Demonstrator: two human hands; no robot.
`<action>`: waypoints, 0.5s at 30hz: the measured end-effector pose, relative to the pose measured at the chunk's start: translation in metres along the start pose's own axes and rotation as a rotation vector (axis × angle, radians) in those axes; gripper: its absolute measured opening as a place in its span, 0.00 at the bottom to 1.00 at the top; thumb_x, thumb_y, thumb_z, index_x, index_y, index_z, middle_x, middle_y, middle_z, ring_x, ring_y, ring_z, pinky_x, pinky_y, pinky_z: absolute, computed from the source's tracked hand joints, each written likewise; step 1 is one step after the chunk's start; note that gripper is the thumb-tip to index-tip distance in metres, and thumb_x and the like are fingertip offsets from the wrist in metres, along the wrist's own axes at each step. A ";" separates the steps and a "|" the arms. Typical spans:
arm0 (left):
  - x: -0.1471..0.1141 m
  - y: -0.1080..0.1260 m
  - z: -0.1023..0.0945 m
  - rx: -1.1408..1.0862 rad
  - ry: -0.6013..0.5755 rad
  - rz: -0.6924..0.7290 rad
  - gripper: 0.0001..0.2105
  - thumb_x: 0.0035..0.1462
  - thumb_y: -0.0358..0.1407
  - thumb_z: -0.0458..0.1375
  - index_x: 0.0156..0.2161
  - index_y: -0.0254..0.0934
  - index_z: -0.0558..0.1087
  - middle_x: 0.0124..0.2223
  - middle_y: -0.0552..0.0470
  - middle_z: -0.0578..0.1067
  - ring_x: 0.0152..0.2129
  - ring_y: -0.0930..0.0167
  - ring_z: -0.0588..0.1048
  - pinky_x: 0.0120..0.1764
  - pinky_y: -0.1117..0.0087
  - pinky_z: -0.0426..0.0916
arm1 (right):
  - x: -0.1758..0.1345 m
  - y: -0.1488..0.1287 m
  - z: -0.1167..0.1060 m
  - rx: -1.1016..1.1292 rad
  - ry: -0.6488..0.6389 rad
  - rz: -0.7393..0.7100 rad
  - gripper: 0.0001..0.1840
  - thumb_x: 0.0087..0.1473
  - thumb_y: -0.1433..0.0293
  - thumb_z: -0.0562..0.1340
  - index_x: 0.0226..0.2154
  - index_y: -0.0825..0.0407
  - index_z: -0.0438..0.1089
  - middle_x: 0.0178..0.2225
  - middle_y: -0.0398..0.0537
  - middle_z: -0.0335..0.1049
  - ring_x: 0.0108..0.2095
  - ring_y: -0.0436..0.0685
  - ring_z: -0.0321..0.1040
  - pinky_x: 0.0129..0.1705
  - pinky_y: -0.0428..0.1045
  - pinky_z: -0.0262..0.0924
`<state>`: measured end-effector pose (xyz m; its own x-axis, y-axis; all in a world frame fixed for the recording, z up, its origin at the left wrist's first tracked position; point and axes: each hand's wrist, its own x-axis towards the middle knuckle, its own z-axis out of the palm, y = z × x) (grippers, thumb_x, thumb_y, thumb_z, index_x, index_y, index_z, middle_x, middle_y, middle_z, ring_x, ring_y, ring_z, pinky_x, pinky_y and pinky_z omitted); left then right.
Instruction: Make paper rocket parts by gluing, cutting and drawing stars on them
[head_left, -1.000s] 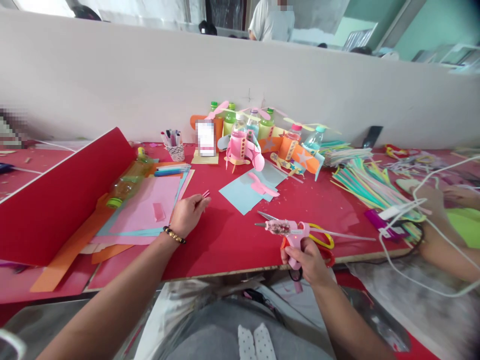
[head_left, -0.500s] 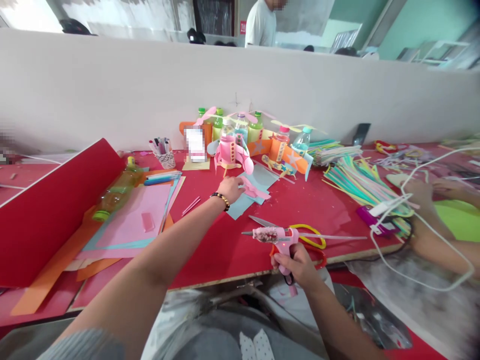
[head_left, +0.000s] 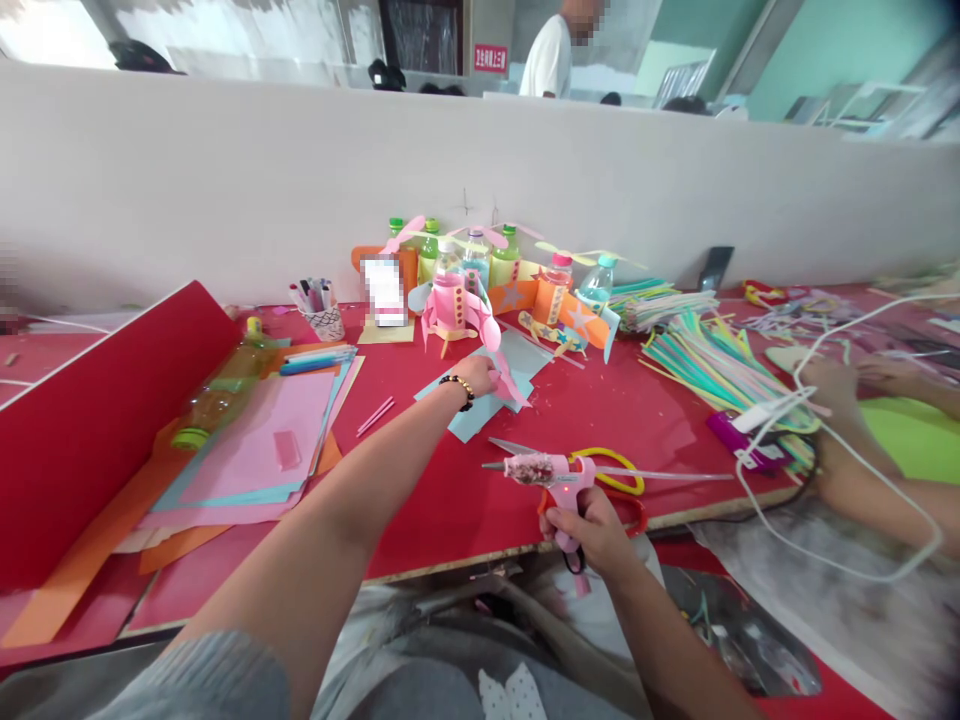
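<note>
My left hand [head_left: 478, 376], with a beaded bracelet at the wrist, reaches over light blue paper [head_left: 469, 425]. Its fingers are closed at a pink paper cutout [head_left: 513, 384]; the fingertips are partly hidden. My right hand [head_left: 596, 530] grips a pink glue gun [head_left: 568, 490] by its handle near the table's front edge. The nozzle points left, and a clear glue stick [head_left: 675, 475] sticks out behind. Under the gun lie scissors [head_left: 511, 447] with yellow and red handles. Beyond my left hand stands a pink paper-wrapped bottle [head_left: 450, 308] with fins.
Decorated bottles [head_left: 596, 285] with paper propellers line the white partition [head_left: 300, 180]. At left are stacked coloured paper [head_left: 247, 440], a plastic bottle [head_left: 225, 390] and a red board [head_left: 112, 420]. Coloured strips [head_left: 705, 360], a white cable [head_left: 832, 570] and another person's arm [head_left: 862, 440] occupy the right.
My left hand has moved slightly right, onto the pink cutout. My right hand still holds the glue gun in about the same place. The person behind the partition has moved right.
</note>
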<state>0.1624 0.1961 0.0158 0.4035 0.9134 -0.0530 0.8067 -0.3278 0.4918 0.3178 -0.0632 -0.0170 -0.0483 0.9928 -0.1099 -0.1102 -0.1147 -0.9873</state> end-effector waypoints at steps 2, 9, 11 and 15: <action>-0.001 -0.006 -0.002 -0.063 0.015 0.000 0.06 0.44 0.33 0.63 0.30 0.36 0.75 0.32 0.51 0.75 0.34 0.65 0.74 0.34 0.70 0.65 | 0.000 -0.001 0.000 -0.005 -0.009 -0.004 0.15 0.46 0.60 0.67 0.22 0.56 0.73 0.19 0.47 0.70 0.19 0.48 0.62 0.21 0.43 0.54; -0.022 -0.033 -0.022 -0.347 0.039 -0.036 0.05 0.48 0.33 0.61 0.27 0.35 0.69 0.25 0.55 0.73 0.24 0.73 0.72 0.26 0.74 0.63 | -0.001 -0.005 0.001 -0.006 -0.019 -0.010 0.14 0.47 0.62 0.66 0.21 0.56 0.72 0.18 0.46 0.69 0.18 0.47 0.60 0.20 0.43 0.52; -0.031 -0.037 -0.030 -0.430 -0.001 -0.045 0.07 0.49 0.32 0.62 0.26 0.34 0.68 0.24 0.53 0.74 0.22 0.74 0.72 0.25 0.75 0.64 | -0.001 -0.006 0.001 -0.015 -0.025 -0.015 0.14 0.48 0.62 0.66 0.21 0.56 0.72 0.18 0.46 0.68 0.18 0.47 0.59 0.20 0.43 0.52; -0.045 -0.036 -0.037 -0.537 -0.078 -0.036 0.11 0.51 0.35 0.64 0.25 0.33 0.67 0.23 0.50 0.75 0.19 0.76 0.73 0.24 0.76 0.65 | 0.000 -0.006 0.001 -0.019 -0.024 -0.015 0.14 0.47 0.63 0.66 0.21 0.56 0.72 0.19 0.46 0.69 0.19 0.47 0.61 0.21 0.43 0.52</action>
<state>0.0987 0.1759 0.0327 0.4271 0.8944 -0.1325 0.4948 -0.1086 0.8622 0.3174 -0.0629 -0.0111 -0.0707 0.9932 -0.0925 -0.0923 -0.0989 -0.9908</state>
